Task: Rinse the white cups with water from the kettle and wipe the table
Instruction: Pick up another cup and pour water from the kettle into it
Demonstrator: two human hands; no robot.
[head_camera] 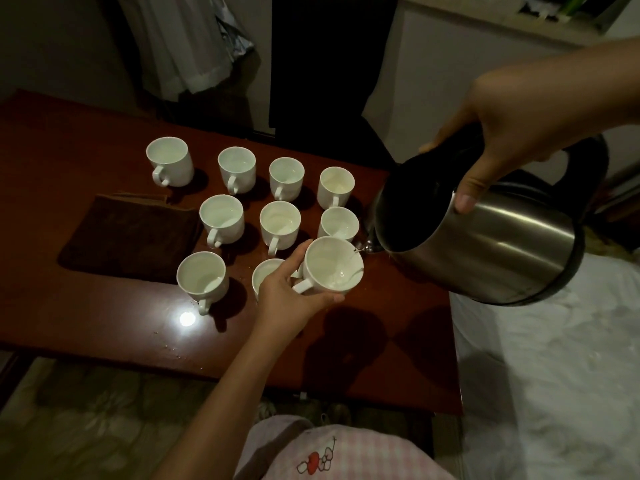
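Note:
Several white cups stand in rows on the dark red table (pixel 86 323), among them one at the back left (pixel 170 161) and one at the front left (pixel 202 278). My left hand (pixel 287 292) grips a white cup (pixel 334 265) and holds it tilted just above the table. My right hand (pixel 502 133) holds a steel kettle (pixel 485 237) by its black handle, tipped to the left. Its spout (pixel 369 244) sits at the held cup's rim, and a thin stream of water runs into the cup. Another cup (pixel 265 275) is partly hidden behind my left hand.
A folded dark brown cloth (pixel 131 233) lies on the table left of the cups. Water drops speckle the table's front part (pixel 173 348). A white covered surface (pixel 554 375) borders the table on the right. Pale fabric (pixel 183 39) hangs behind the table.

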